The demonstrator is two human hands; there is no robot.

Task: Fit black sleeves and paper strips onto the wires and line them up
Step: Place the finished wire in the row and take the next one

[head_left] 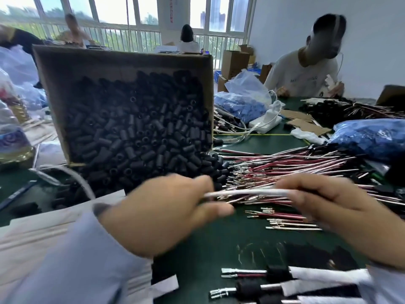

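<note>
My left hand (166, 213) and my right hand (333, 205) hold one white wire (245, 192) between them, each pinching an end, above the green table. Behind it lies a big heap of red and white wires (295, 163) with metal terminals. A tilted cardboard box (54, 69) full of black sleeves (135, 137) stands at the left, with sleeves spilling out at its open front. At the bottom right lie finished wires (274, 275) with black sleeves and white paper strips, side by side. A loose paper strip (164, 286) lies by my left sleeve.
Bags of blue parts (372, 137) sit at the right and centre back (241, 104). A person in a white shirt (306, 75) works across the table. Cardboard scraps (306, 126) and a white plug strip (265, 121) lie beyond the wire heap.
</note>
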